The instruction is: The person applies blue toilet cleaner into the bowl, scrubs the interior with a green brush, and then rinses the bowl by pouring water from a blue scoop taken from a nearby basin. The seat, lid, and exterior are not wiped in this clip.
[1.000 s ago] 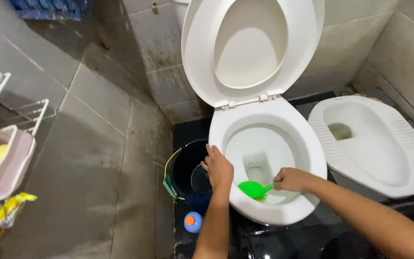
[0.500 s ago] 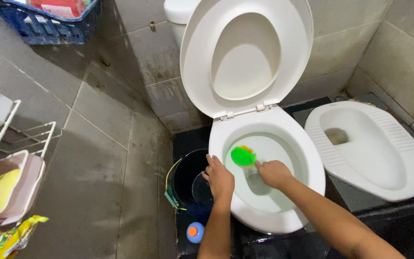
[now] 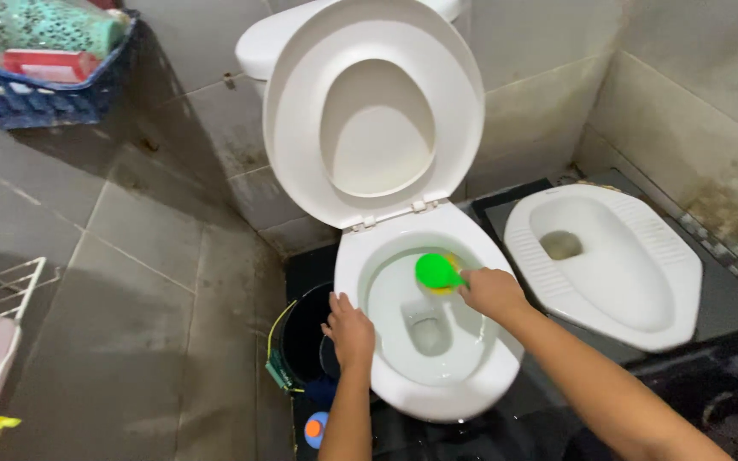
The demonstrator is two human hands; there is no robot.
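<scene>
From the head camera, the right hand (image 3: 490, 293) is closed tight around the handle of a green brush (image 3: 436, 271). The brush head now sits high up at the back of the toilet bowl (image 3: 403, 388), pressed on the inside wall just under the hinges. A second ago it was down at the front lip, then halfway up, so the scrubbing has gone from the front to the back. It looks like the whole inside is getting a rub.

The left hand (image 3: 350, 329) is open and flat on the bowl's left edge, same as before. The seat lid (image 3: 301, 128) stays up. The black bucket (image 3: 296, 333) sits just beside the bowl, and the squat pan (image 3: 668, 290) lies to the right.
</scene>
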